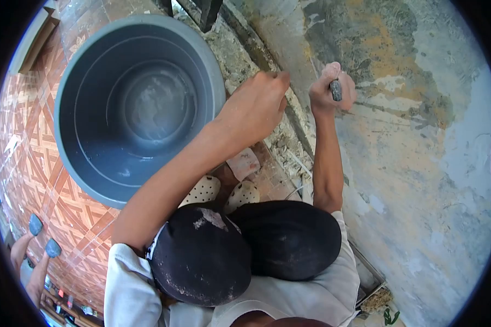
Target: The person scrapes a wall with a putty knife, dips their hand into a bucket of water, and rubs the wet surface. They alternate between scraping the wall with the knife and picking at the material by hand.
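Note:
My right hand (333,89) is closed in a fist around a dark speckled handle (336,90), close against the patchy plastered wall (420,141). The handle's rounded end points towards me; the rest of that tool is hidden behind the hand. Pale dust or plaster coats the fingers. My left hand (259,101) reaches across between the tub and the wall, with its fingers curled and the back of the hand up. Whatever those fingers may hold is out of sight. To its left stands a large round grey-blue tub (215,71), with a whitish film on its bottom.
Dotted white shoes (243,193) are below my black-clad knees (202,256), beside a pale reddish piece (244,163). Rough broken mortar (245,57) runs along the wall's foot. Patterned tiles (38,147) lie left, where another person's blue-grey shoes (53,248) show.

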### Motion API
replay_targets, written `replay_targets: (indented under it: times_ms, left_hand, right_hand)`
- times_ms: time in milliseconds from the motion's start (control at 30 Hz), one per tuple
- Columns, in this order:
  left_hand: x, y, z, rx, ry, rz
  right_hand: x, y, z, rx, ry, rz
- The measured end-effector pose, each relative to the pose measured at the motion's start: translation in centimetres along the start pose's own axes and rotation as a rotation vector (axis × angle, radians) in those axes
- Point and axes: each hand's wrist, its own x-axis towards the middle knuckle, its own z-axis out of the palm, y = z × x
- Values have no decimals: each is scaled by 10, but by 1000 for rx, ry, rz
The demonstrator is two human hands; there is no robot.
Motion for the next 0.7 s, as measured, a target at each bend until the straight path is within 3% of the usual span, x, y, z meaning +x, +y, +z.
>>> replay_targets:
  times_ms: [67,167,200,333,567,667,700]
  left_hand:
    - [7,-2,-5,16,2,3]
    - [2,1,-1,-3,-46,-48]
    - [4,2,-3,-4,-54,-57]
    - [4,-3,-4,23,-22,-6]
    - [4,2,-5,10,-51,-36]
    - [5,5,-5,15,-74,-73]
    - [5,4,-4,26,-73,-70]
  right_hand:
    - [-1,5,5,-53,80,-63]
    - [-4,-1,2,-80,-116,21]
    - [-5,-2,2,-164,-220,134]
    - [-7,-11,6,96,5,-56]
    - [-4,8,-4,-71,0,14]
    - [-2,17,-7,-169,-155,173]
    - [-3,20,-8,-153,-108,154]
